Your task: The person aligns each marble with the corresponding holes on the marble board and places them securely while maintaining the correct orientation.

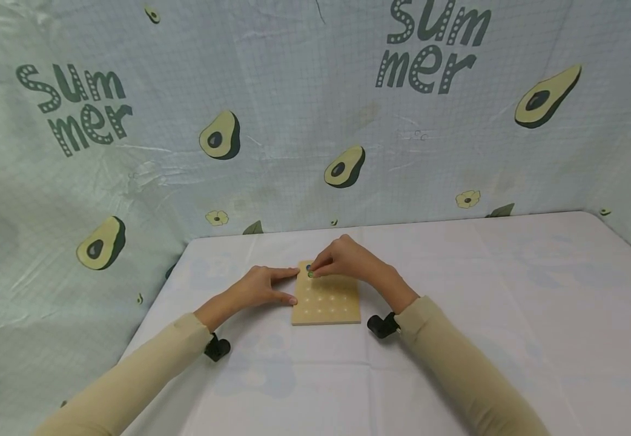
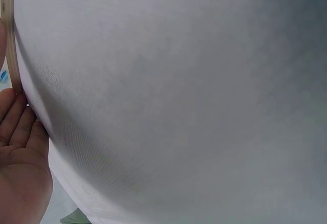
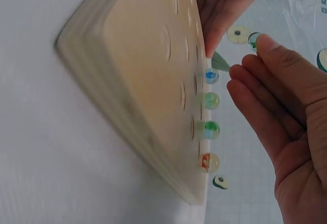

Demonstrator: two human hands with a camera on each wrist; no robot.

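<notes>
A square wooden board [image 1: 326,316] with rows of round hollows lies flat on the table. My left hand [image 1: 258,286] rests at its left edge, index finger near the far corner and thumb lower down; in the left wrist view, straight fingers [image 2: 23,127] touch the board's side. Over the far left part of the board, my right hand [image 1: 350,260] pinches a glass marble [image 3: 253,41] between thumb and fingers. Several marbles stand in a row of hollows, among them a blue one [image 3: 211,75], a green one [image 3: 211,130] and an orange-red one [image 3: 210,162].
A white cloth [image 1: 457,339] covers the table. Behind it hangs a pale sheet [image 1: 294,79] printed with avocados and lettering. Black wrist cameras, one under the left sleeve [image 1: 217,348] and one by the right sleeve [image 1: 383,325], sit close above the tabletop.
</notes>
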